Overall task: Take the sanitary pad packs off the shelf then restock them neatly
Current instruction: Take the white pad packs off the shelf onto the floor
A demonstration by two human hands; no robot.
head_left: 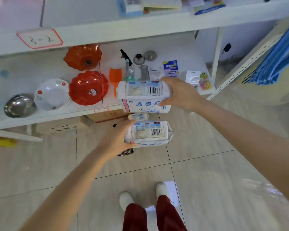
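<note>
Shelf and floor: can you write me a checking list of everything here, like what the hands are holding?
Surface: white lower shelf, loaded with kitchenware.
Job's things: upper pack and lower pack held in the air, barcodes up; a third pack peeks out between them.
Clutter: red bowls, white bowl, steel bowl, orange scoop on the shelf.
Hands: right hand grips the upper pack; left hand grips the lower pack.
Cables: black cable beside the shelf post.
Surroundings: tiled floor, cardboard boxes under the shelf, blue sheets at right.
</note>
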